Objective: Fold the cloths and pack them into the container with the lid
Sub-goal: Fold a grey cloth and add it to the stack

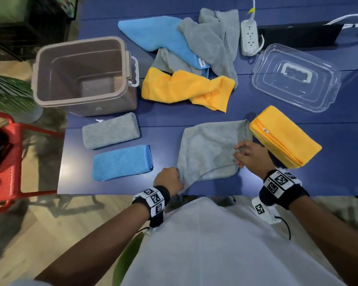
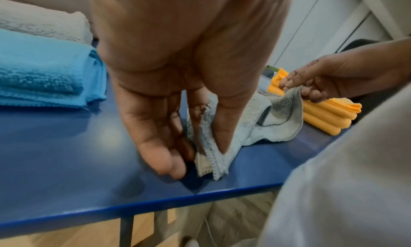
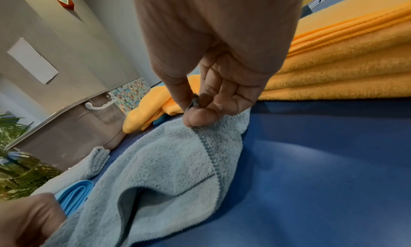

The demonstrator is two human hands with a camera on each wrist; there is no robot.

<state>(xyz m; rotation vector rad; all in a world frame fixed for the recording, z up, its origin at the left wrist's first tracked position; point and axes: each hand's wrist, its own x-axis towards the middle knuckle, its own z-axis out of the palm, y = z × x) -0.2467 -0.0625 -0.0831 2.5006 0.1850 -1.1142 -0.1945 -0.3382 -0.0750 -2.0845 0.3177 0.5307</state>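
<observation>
A grey cloth [image 1: 207,149] lies half folded at the near middle of the blue table [image 1: 170,120]. My left hand [image 1: 170,178] pinches its near left corner [image 2: 209,156] close to the table edge. My right hand [image 1: 246,153] pinches the stitched hem [image 3: 195,103] of the cloth's right side, lifted slightly. Folded grey [image 1: 111,131], blue [image 1: 122,162] and yellow [image 1: 285,137] cloths lie on the table. The brown container [image 1: 81,73] stands open and empty at the back left. Its clear lid [image 1: 296,77] lies at the back right.
A loose heap of blue [image 1: 157,36], grey [image 1: 213,36] and yellow [image 1: 186,87] cloths lies behind the work area. A white power strip [image 1: 249,37] sits at the back. A red chair [image 1: 6,162] and a plant [image 1: 6,93] stand left of the table.
</observation>
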